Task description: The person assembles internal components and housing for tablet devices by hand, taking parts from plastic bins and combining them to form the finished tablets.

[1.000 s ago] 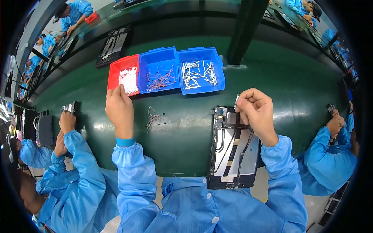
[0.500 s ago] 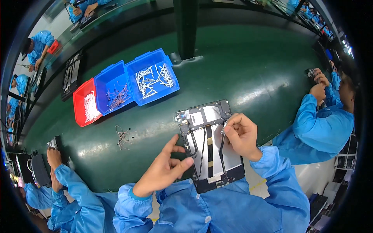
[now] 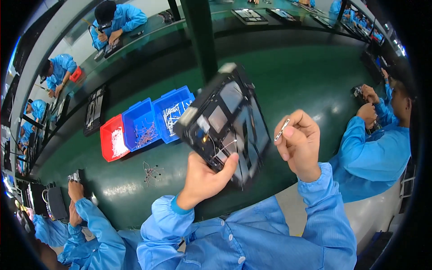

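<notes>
My left hand [image 3: 201, 182] grips an opened tablet [image 3: 218, 118] by its lower left edge, thumb over the inner face. The tablet is tilted up above the bench and partly blurred; dark ribbon cables and silvery panels show inside it. Near my left thumb, a thin pale wire [image 3: 225, 146] lies across the tablet. To the right of the tablet and apart from it, my right hand [image 3: 305, 144] pinches a small narrow silvery-white strip [image 3: 282, 130] between thumb and fingers.
On the green bench [image 3: 288, 81] stand a red bin [image 3: 105, 140] of white pieces, a blue bin [image 3: 132, 114] of thin wires and another blue bin [image 3: 167, 100] of white strips. Loose wires [image 3: 151, 173] lie nearer me. A green post [image 3: 198, 36] rises behind. Co-workers [image 3: 366, 148] sit either side.
The tablet has been lifted and tipped, with my left hand now holding its edge instead of resting beside it. My right hand has moved right, off the tablet, with the strip. The view has shifted.
</notes>
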The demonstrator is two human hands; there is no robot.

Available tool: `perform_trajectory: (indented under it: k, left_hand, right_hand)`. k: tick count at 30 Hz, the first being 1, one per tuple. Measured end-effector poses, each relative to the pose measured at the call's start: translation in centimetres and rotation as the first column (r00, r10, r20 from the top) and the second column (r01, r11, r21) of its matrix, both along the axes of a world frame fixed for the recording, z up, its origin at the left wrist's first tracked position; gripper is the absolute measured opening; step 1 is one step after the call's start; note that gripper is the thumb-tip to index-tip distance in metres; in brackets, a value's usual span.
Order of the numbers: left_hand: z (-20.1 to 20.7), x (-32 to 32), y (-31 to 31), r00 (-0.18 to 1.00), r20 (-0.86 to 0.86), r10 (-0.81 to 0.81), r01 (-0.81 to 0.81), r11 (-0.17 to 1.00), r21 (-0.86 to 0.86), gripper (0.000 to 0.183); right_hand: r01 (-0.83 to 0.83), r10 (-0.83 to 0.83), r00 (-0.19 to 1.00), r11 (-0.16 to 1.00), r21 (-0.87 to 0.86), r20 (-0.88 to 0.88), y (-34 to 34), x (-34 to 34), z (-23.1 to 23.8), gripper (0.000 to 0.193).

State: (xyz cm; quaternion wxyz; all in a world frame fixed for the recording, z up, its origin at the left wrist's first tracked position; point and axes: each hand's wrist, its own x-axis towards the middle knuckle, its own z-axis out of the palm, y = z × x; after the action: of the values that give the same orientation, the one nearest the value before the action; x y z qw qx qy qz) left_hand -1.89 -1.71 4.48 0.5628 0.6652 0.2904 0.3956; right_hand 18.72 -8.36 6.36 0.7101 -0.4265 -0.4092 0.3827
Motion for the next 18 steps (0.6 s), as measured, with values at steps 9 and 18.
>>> perform_trajectory:
  k: [9,18]
  left_hand:
    - [-5.5,1.7,2.5,0.936,0.033,0.351,-0.273,0.662,0.698,0.022]
    - [-5.6,1.8,2.3,0.926,0.063,0.373,-0.321,0.686,0.653,0.032]
  right_hand:
    - [-0.413,0.425,0.904,0.893,0.179,-0.035,3.0,-3.6,4.1,0.001]
    - [-0.387,0.384,0.922,0.915,0.109,0.047,3.7,-5.3,4.2,0.004]
